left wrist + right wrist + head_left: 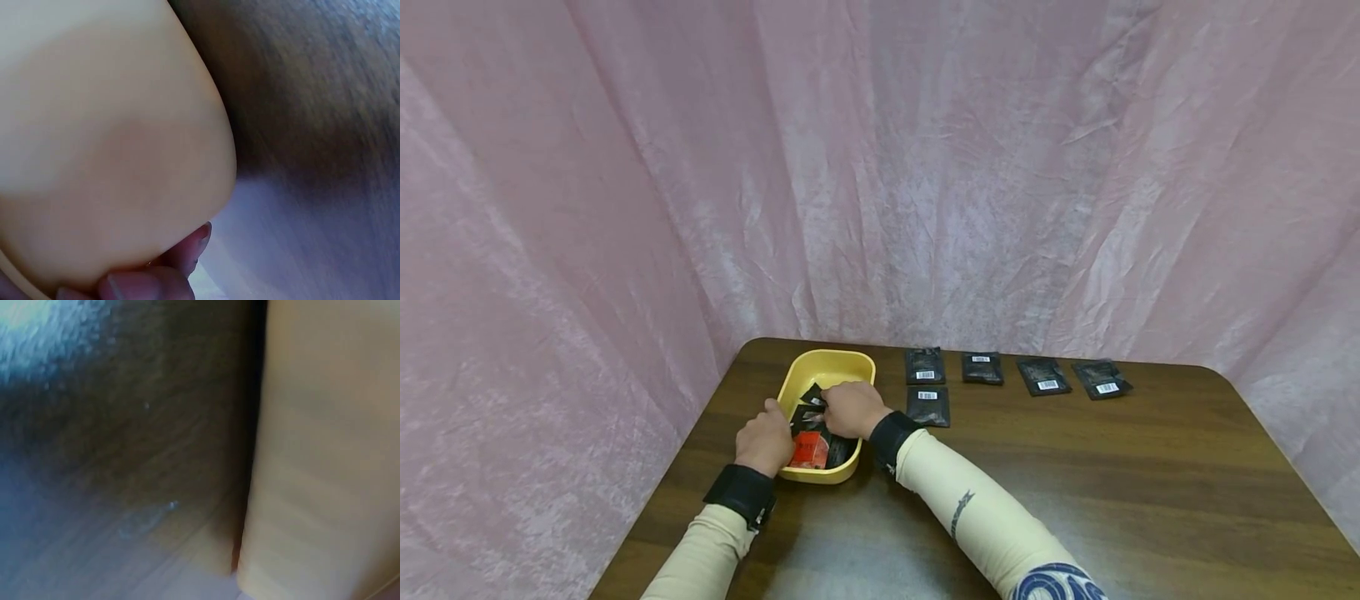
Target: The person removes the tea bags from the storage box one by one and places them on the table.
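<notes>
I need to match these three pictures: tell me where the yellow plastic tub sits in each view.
Head: yellow plastic tub at lower centre-left, between both hands.
Left wrist: its blurred outer wall fills the left.
Right wrist: its wall fills the right.
Shared landmark: dark wooden table, beside the tub in all three.

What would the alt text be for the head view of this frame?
Both hands work at a yellow tray on a dark wooden table: the right hand reaches in among black sachets and an orange packet, the left hand grips the tray's near-left rim. Five black sachets lie on the table right of the tray, before pink drapery.
</notes>
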A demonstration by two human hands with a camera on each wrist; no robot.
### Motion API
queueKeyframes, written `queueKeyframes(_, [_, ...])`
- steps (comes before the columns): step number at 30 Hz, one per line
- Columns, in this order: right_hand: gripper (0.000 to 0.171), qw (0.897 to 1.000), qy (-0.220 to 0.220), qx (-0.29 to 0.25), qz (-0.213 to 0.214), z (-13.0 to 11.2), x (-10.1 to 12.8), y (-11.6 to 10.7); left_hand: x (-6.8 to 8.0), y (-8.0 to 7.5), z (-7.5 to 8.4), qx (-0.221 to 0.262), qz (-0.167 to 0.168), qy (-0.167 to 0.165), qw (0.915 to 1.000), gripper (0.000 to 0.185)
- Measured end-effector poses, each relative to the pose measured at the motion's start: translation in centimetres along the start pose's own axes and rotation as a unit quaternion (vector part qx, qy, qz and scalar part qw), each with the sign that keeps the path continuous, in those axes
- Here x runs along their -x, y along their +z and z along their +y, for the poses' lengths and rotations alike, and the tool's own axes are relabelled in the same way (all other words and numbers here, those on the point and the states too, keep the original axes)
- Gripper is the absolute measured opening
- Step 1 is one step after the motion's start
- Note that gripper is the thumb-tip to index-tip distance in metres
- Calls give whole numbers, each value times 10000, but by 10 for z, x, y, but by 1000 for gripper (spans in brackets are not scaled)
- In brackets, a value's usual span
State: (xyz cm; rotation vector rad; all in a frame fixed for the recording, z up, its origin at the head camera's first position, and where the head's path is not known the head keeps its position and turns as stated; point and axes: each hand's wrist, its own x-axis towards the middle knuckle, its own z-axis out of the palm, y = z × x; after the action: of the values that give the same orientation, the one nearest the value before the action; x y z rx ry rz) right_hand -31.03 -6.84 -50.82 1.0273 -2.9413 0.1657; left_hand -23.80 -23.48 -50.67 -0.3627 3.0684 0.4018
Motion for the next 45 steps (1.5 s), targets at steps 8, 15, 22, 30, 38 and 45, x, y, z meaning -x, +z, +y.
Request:
queueKeyframes(8, [21,9998,2,8,198,-1,2,-1,0,0,0,-21,-53,-36,10000,31])
queueKeyframes(15, [17,9996,-15,-26,280,-1,5,-3,1,-3,2,-38,-133,-96,9999,34])
queueKeyframes(22, [13,9992,129,-223,295,-2,7,-7,1,-4,4,-40,-173,-153,9997,35])
queueKeyframes(30, [12,9944,-48,-647,830,0,4,-4,3,-6,4,-42,-132,-192,9997,34])
queueKeyframes(38, [24,9852,-111,-1197,1219,5,6,-2,4,-7,4,-53,-77,-109,9999,31])
queueKeyframes(45, [25,9703,-166,-1717,1696,18,21,-12,6,-7,3,-46,12,-59,10000,32])
